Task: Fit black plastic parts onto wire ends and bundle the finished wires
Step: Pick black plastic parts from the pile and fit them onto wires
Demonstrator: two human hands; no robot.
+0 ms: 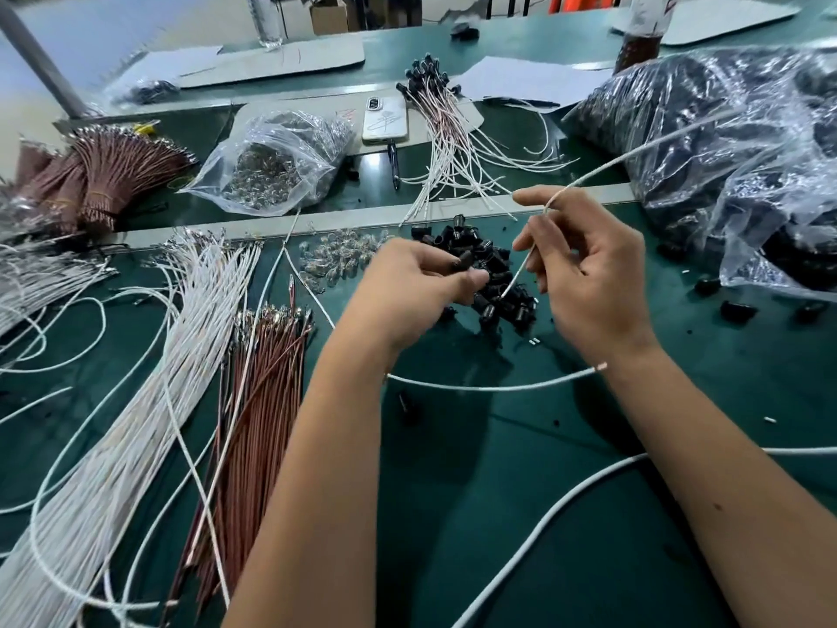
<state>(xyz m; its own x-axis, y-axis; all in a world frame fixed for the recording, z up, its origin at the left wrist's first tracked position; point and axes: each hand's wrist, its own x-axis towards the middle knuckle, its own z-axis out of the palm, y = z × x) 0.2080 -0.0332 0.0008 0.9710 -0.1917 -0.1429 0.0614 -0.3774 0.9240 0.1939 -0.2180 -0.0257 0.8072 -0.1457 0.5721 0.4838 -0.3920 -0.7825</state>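
Left hand (425, 276) pinches a small black plastic part (459, 263); right hand (584, 269) pinches a thin white wire (521, 269) above the green desk (521, 469); unfitted; few finished wires (446, 129) behind; many remain.

A small assembly workshop, the kind where wiring gets put together by hand. The long bench (498, 514) is covered in green matting and strewn with stock: white wires (136, 401) in loose sheaves, brown wires (258, 401), tied brown bundles (104, 174) at the far left, a heap of black parts (493, 283), clear bags (276, 160) of small pieces. Finished wires (448, 142) lie further back beside a phone (384, 120). Cardboard boxes (328, 13) stand behind.
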